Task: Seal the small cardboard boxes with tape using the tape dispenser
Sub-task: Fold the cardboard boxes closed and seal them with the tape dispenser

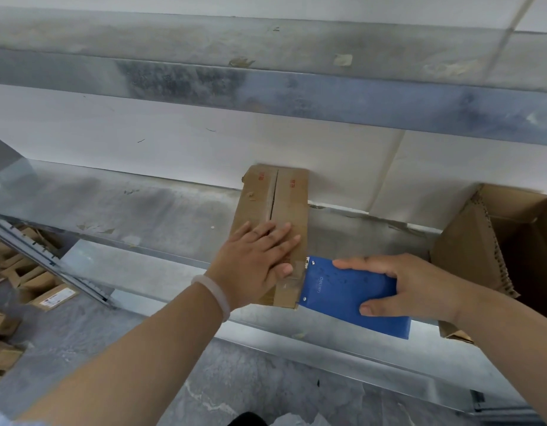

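Left hand (260, 256) flat on small box (275, 210), hiding the seam's near end; right hand (410, 287) grips blue tape dispenser (343, 290), roll hidden.

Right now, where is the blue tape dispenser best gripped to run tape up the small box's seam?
Grip the blue tape dispenser across its flat body, from the right rear, as the right hand does: its tape end sits at the small box's near edge and must stay clear.

Metal shelf (143, 204) carries small box (292, 204) and open carton (463, 250).
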Available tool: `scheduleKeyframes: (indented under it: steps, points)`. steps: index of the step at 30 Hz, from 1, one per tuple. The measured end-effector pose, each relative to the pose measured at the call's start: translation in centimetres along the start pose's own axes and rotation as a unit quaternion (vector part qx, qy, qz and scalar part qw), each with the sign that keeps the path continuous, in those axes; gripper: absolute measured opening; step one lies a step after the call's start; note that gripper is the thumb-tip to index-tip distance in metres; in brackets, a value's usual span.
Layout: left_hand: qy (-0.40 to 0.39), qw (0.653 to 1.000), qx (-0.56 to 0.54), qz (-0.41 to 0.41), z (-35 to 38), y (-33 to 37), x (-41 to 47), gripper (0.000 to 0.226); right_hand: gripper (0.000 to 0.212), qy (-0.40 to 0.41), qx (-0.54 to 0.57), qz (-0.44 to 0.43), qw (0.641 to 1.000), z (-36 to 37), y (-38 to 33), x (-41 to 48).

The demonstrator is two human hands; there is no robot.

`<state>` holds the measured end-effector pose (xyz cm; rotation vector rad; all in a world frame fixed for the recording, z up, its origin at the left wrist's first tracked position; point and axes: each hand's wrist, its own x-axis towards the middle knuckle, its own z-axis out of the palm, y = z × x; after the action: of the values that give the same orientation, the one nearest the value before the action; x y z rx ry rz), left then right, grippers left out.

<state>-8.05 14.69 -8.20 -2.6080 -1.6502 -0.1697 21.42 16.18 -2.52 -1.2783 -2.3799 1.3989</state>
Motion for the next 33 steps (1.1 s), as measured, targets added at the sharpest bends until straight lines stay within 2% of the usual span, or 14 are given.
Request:
scheduleKeyframes:
  steps: [2,13,19,24,28,33]
  points:
    - [-0.027,1.0,0.014,0.003,0.4,-0.4,-0.1,0.061,0.065,-0.008,0.021,0.01,1.0,-0.4,0.1,-0.3]
    - [-0.039,0.999,0.02,0.001,0.2,-0.5,-0.4,0.054,0.063,-0.024,0.049,0.073,0.996,-2.4,0.1,-3.6]
    - [-0.042,0.999,0.008,0.001,0.1,-0.5,-0.4,0.057,0.061,-0.044,0.0,0.102,0.994,-3.6,-0.4,-4.5]
    - [-0.045,0.999,-0.002,-0.008,0.2,-0.5,0.2,0.062,0.063,-0.035,-0.137,0.118,0.983,-1.8,-2.0,-2.9]
    - [-0.047,0.999,0.0,-0.006,0.3,-0.5,0.2,0.065,0.068,0.001,-0.234,0.1,0.967,1.2,-2.9,-0.4]
    - [-0.044,0.999,-0.01,-0.014,0.3,-0.5,0.2,0.063,0.071,0.059,-0.238,0.1,0.964,3.5,-3.2,1.8]
